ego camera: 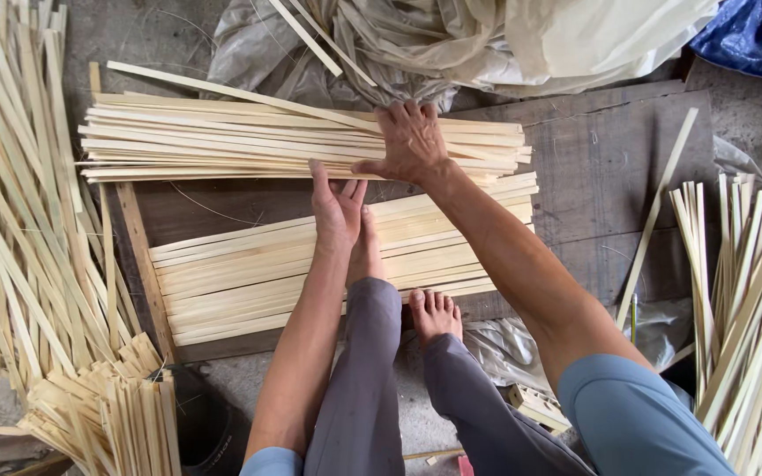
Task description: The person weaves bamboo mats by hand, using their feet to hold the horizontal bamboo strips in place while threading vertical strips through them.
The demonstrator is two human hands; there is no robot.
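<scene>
Two hands on flat bamboo strips.
Right hand (pixel 412 141) presses spread fingers on the far stack (pixel 222 141); left hand (pixel 337 207) lies flat, fingers together, on the near stack (pixel 240 273) over a wooden board (pixel 593 167).

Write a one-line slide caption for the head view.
Right hand presses a stack of bamboo strips; left hand rests on a nearer row of strips.

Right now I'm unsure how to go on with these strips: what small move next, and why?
Probably slide the right hand toward you, drawing a strip from the far stack to the near row, which the left hand steadies.
</scene>
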